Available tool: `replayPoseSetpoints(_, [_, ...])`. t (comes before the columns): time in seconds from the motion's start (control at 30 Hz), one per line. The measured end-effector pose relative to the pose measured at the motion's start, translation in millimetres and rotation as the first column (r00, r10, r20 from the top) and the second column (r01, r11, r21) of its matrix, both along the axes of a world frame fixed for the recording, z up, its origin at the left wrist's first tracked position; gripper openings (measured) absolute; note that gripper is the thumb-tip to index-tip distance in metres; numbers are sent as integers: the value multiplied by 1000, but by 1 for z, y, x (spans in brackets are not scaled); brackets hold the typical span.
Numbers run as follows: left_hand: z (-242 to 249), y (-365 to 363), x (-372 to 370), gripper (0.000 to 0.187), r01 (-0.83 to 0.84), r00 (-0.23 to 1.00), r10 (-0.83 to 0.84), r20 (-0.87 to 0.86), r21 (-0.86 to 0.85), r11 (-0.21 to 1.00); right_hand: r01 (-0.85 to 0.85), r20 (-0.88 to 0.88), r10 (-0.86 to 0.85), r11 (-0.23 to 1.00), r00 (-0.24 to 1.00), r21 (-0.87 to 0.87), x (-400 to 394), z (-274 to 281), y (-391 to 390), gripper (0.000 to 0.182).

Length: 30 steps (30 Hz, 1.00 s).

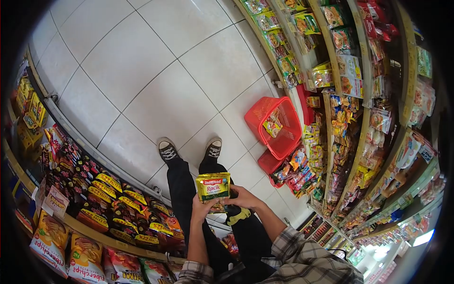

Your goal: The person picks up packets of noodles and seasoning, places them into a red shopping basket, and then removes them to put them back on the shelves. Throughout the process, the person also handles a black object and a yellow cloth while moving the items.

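Two hands hold one small green-and-yellow sachet [213, 186] up in front of the person, above the dark trousers and the tiled floor. The left hand [202, 207] grips its lower left edge, fingers closed on it; the right hand [242, 197] pinches the lower right corner, more packets tucked under it. To read the packet well, it looks best kept flat and steady, thumbs off the print. The sachet sits between the hands, touching both. A red basket [276, 124] stands to the right, near the shelves [331, 142].
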<state>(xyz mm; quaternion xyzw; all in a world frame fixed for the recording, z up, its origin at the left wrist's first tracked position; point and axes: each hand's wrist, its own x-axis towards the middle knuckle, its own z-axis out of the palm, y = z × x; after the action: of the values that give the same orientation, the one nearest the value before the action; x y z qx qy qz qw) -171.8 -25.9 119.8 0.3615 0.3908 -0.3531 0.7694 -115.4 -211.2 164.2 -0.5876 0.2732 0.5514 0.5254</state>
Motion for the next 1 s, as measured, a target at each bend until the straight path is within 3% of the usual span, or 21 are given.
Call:
replayPoseSetpoints(0.2, [-4,1,-9,41,-5,998,1,63,67,998,-24,-121,20,999,992,-27,0,1,6,60])
replayPoseSetpoints(0.3, [-1,0,-11,38,-56,996,54,65,35,998,28,-68,-26,999,997,37,-4,2,7,60])
replayPoseSetpoints(0.5, [8,7,-8,41,53,994,-61,93,95,994,-30,-90,28,999,996,-13,-12,0,4,54])
replayPoseSetpoints(0.6, [12,18,-1,48,69,977,-94,193,131,989,42,-50,-42,999,998,-17,-15,2,12,51])
replayPoseSetpoints(0.7, [11,38,2,60,188,949,-229,215,197,962,130,-6,-130,990,991,60,-18,-4,18,49])
replayPoseSetpoints(0.73, [12,42,3,55,119,943,-180,280,220,968,133,34,-135,990,990,53,-19,-9,22,47])
replayPoseSetpoints(0.8, [18,53,4,56,-3,942,-100,320,306,952,299,-38,-298,953,954,37,-11,-7,24,45])
replayPoseSetpoints(0.83, [18,59,-1,55,-101,957,26,289,246,964,346,6,-347,937,938,48,-10,-13,23,42])
replayPoseSetpoints(0.87, [21,59,-10,59,20,973,-112,204,409,912,427,-13,-427,903,904,46,-4,-13,20,42])
replayPoseSetpoints(0.93, [33,58,-28,67,267,942,-334,-28,665,698,555,6,-555,832,832,27,14,-16,14,43])
replayPoseSetpoints(0.97, [48,55,-40,86,472,821,-551,-150,721,507,629,42,-630,777,776,20,24,-13,10,45])
replayPoseSetpoints(1.0, [66,47,-45,91,579,747,-619,-245,698,423,689,58,-688,724,724,-14,36,-13,5,46])
